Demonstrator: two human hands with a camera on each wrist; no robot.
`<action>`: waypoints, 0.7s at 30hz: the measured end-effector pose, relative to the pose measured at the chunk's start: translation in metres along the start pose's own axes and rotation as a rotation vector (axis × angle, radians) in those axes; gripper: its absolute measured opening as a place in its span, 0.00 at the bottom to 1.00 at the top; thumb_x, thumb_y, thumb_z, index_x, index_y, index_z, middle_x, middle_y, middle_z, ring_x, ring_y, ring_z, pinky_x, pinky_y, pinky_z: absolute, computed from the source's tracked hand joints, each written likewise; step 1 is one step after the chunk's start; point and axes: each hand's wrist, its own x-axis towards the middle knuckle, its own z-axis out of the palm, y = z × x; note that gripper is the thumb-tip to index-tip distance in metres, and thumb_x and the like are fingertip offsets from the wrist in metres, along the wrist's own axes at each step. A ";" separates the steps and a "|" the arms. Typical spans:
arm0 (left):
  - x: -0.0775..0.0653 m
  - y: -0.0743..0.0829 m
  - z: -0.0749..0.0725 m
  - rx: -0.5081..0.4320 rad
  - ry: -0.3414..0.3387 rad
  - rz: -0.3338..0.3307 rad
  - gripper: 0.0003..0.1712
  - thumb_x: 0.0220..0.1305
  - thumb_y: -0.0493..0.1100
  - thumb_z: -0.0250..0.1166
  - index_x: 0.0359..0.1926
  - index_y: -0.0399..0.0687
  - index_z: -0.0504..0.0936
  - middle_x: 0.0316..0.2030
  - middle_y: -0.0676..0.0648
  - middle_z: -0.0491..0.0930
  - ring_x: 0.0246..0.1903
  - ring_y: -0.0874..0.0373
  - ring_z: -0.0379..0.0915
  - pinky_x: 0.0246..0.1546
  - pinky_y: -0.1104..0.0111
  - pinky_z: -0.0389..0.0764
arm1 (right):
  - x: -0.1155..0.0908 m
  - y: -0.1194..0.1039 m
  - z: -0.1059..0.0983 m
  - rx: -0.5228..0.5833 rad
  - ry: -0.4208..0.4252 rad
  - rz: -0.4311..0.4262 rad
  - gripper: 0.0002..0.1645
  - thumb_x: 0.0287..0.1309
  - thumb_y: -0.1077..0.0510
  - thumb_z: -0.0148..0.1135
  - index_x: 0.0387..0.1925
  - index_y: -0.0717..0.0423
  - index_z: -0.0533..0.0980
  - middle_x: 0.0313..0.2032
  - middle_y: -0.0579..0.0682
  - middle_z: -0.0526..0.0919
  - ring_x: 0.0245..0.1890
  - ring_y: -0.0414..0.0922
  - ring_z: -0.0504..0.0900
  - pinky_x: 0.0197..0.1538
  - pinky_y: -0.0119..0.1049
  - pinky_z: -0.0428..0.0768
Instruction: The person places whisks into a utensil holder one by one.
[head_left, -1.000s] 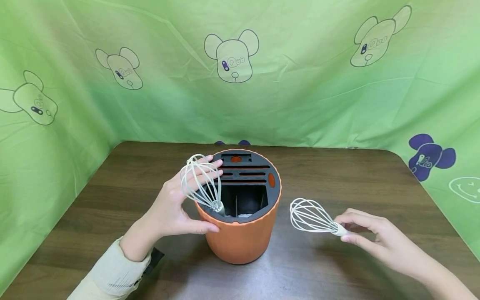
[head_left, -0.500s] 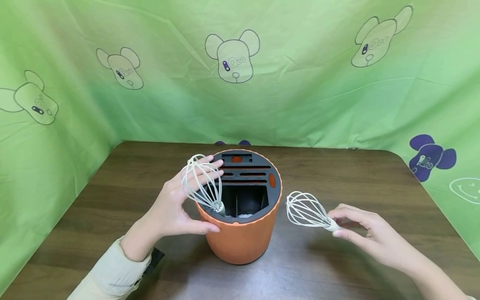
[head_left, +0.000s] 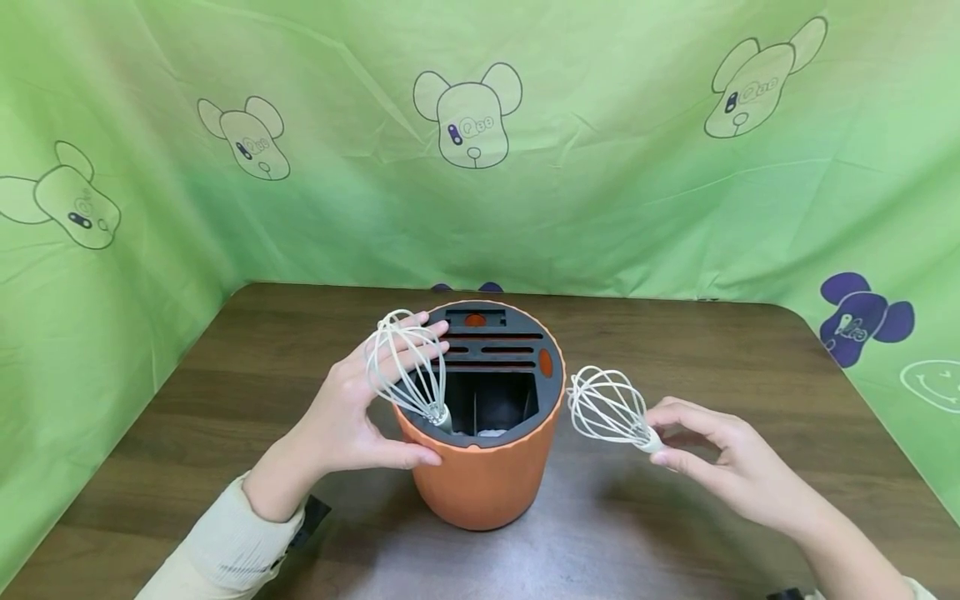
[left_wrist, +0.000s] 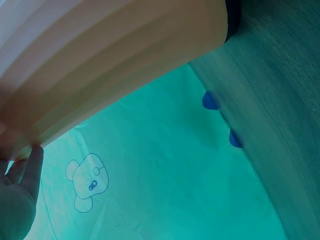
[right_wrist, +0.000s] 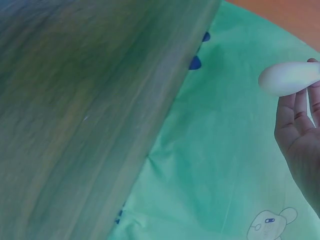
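Note:
An orange utensil holder (head_left: 480, 492) with a dark slotted top (head_left: 495, 354) stands upright on the table. One whisk (head_left: 438, 413) leans in its front left compartment, wires up; its handle is mostly hidden inside. My left hand (head_left: 348, 408) rests on the holder's left side, fingers stretched over the rim behind that whisk and thumb on the front wall. To the right, my right hand (head_left: 720, 454) pinches a second pale whisk (head_left: 649, 439) near the top of its handle. That whisk's wires point up and left, close beside the holder's rim. The right wrist view shows its rounded white handle (right_wrist: 287, 79).
The brown wooden table (head_left: 262, 367) extends around the holder. A green cloth (head_left: 600, 208) with mouse-head drawings hangs behind and at both sides. Other openings in the dark top are narrow slots (head_left: 502, 363) and a round hole (head_left: 545, 362).
My right hand has moved left and slightly upward with its whisk, bringing the wires nearer the holder. The left hand, the holder and the whisk in it have stayed in place.

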 end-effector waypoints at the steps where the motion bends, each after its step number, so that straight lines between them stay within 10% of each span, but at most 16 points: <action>1: 0.000 0.000 0.000 0.001 0.002 0.001 0.49 0.49 0.71 0.71 0.63 0.43 0.76 0.64 0.41 0.76 0.69 0.43 0.65 0.71 0.60 0.66 | 0.002 -0.002 0.000 -0.004 -0.001 0.008 0.31 0.43 0.82 0.66 0.48 0.56 0.79 0.42 0.41 0.81 0.41 0.32 0.81 0.46 0.23 0.82; 21: -0.002 0.000 -0.001 -0.002 -0.015 -0.019 0.49 0.49 0.70 0.73 0.64 0.45 0.76 0.65 0.43 0.75 0.70 0.44 0.64 0.71 0.59 0.67 | 0.019 -0.012 0.004 0.187 0.044 0.028 0.28 0.46 0.86 0.61 0.48 0.64 0.77 0.44 0.39 0.79 0.41 0.33 0.81 0.44 0.26 0.84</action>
